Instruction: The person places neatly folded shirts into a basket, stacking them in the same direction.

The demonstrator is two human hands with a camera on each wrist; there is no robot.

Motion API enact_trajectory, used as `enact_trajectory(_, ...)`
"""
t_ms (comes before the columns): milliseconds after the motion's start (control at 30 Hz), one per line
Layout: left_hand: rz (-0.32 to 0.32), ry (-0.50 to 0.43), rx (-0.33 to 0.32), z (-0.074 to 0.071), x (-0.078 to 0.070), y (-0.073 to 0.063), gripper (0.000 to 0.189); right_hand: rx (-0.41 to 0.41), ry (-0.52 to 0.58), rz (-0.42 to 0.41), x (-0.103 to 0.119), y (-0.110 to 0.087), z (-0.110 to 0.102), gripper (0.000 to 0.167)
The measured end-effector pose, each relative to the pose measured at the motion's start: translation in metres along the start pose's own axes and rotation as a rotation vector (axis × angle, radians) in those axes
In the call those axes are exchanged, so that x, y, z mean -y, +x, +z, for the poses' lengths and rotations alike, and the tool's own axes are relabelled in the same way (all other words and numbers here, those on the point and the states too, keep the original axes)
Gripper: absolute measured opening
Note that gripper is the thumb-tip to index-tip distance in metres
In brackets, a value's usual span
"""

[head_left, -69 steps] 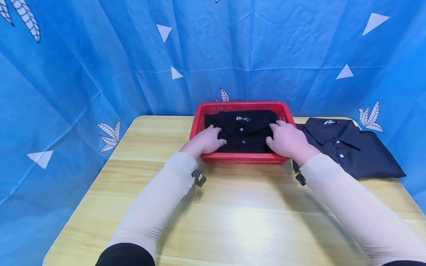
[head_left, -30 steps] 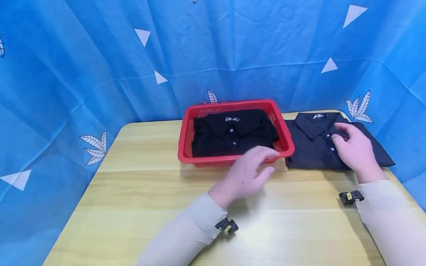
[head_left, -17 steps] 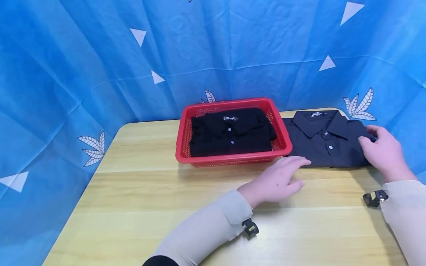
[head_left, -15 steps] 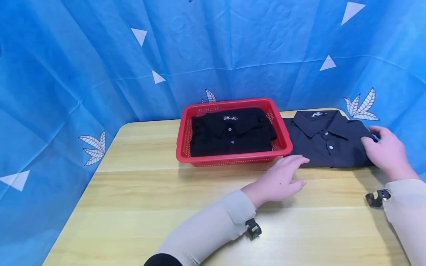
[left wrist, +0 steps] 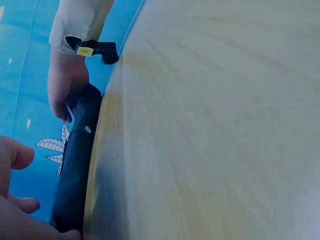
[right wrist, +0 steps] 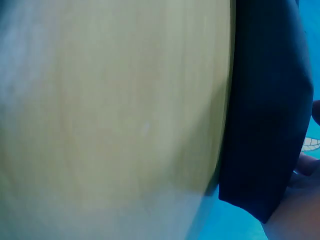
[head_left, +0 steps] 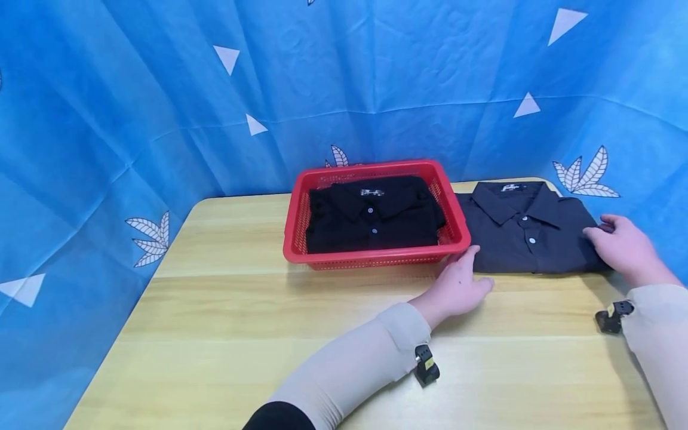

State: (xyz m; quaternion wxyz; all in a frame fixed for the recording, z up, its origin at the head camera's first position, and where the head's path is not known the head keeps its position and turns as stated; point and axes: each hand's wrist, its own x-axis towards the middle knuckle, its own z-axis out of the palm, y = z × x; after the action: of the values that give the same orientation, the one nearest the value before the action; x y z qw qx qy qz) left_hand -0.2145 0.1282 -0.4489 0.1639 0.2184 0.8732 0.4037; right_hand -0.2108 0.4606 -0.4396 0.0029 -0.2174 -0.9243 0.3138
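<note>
A folded dark collared shirt (head_left: 516,245) lies on the table to the right of the red basket. At its right end, my right hand (head_left: 626,248) has bent fingers about the edge and its thumb on the cloth. The right wrist view shows that hand partly behind the dark shirt (right wrist: 270,100). My left hand (head_left: 459,286) is at the shirt's left front corner, below the basket's corner, fingers extended and thumb spread; some fingertips are hidden. In the left wrist view, the left hand's fingers (left wrist: 20,155) stand apart beside the shirt (left wrist: 75,170).
The red plastic basket (head_left: 365,258) stands at the back of the wooden table (head_left: 258,334), close against the shirt. Inside it lies a folded black shirt (head_left: 344,224). A blue curtain (head_left: 322,77) hangs behind and beside the table.
Both hands have left the basket and moved right to the shirt on the table. Lately the left hand has come nearer its left corner; the right hand stays at its right end.
</note>
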Motion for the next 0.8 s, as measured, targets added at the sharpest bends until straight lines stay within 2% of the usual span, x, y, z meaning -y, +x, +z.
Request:
enact_trajectory(100, -0.039, -0.043, -0.026, 0.001, -0.001, 0.002, 0.070, 0.026, 0.044, 0.013, -0.002, 0.003, 0.001, 0.082)
enact_trajectory(233, -0.044, -0.088, -0.045, 0.001, -0.001, 0.003, 0.067, 0.036, 0.065, 0.040, -0.008, 0.004, 0.001, 0.078)
enact_trajectory(400, -0.046, -0.179, -0.054, 0.002, 0.002, 0.003, 0.060, 0.042, 0.065, 0.043, -0.014, 0.001, -0.001, 0.071)
enact_trajectory(600, -0.085, -0.245, -0.047, 0.006, 0.002, 0.001, 0.054, 0.013, 0.030, 0.029, -0.024, -0.006, -0.001, 0.067)
enact_trajectory(800, -0.148, -0.407, -0.048, 0.010, -0.001, -0.003, 0.046, 0.005, 0.083, 0.066, -0.039, -0.012, -0.002, 0.066)
